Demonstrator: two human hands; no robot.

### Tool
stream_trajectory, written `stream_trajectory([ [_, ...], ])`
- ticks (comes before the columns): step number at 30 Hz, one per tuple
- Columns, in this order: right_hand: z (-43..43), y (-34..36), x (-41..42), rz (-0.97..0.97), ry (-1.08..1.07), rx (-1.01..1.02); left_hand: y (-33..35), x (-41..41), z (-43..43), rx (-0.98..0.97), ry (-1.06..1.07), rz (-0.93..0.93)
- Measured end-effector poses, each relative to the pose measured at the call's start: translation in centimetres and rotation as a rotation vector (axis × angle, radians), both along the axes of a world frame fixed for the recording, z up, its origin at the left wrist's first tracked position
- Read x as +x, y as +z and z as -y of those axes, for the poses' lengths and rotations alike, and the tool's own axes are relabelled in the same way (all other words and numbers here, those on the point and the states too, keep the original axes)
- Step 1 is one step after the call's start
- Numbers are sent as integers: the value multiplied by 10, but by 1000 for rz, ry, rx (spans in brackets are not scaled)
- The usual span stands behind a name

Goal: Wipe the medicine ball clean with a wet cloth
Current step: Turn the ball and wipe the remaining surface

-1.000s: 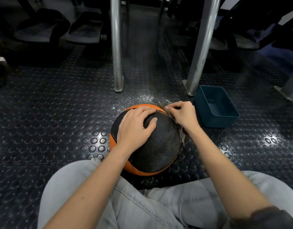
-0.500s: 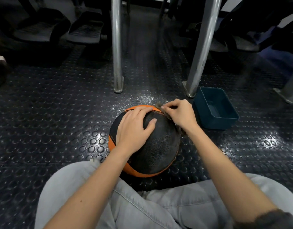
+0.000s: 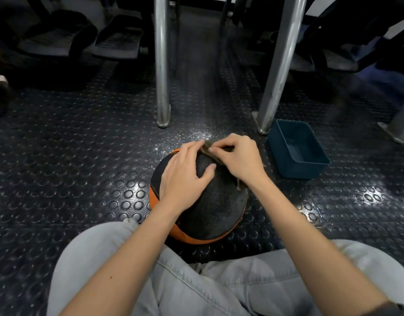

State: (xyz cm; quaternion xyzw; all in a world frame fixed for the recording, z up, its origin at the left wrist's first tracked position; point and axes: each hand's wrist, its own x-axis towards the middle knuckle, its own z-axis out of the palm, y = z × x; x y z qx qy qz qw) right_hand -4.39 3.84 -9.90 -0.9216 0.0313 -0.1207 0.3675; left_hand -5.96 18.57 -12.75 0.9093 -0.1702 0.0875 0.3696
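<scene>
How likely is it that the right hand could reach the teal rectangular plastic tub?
Probably yes: the teal plastic tub sits just right of the right hand, nothing between, though that hand is pinching the brownish cloth.

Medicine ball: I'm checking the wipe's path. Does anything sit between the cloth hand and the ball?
Nothing visible does: the right hand holds the cloth directly on the medicine ball, at its top. The left hand rests on the ball just beside the cloth, so it blocks wiping leftward.

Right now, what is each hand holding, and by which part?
The right hand pinches the cloth by its upper end, on top of the medicine ball. The left hand holds nothing; it rests spread on the medicine ball.
</scene>
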Motion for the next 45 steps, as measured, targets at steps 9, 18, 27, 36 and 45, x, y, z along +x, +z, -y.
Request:
stream_trajectory([
  [9, 44, -29, -30, -32, -120, 302, 0, 11, -2, -30, 53, -128],
  [18, 0, 4, 8, 19, 168, -19, 1, 11, 1, -40, -13, -134],
  [27, 45, -14, -15, -7, -11, 119, 1, 12, 1, -54, -1, -151],
  [36, 28, -6, -6, -24, 118, 4, -4, 10, -13, -155, -9, -174],
  [45, 26, -5, 7, 2, 62, -18, 0, 12, 0, -70, -25, -131],
])
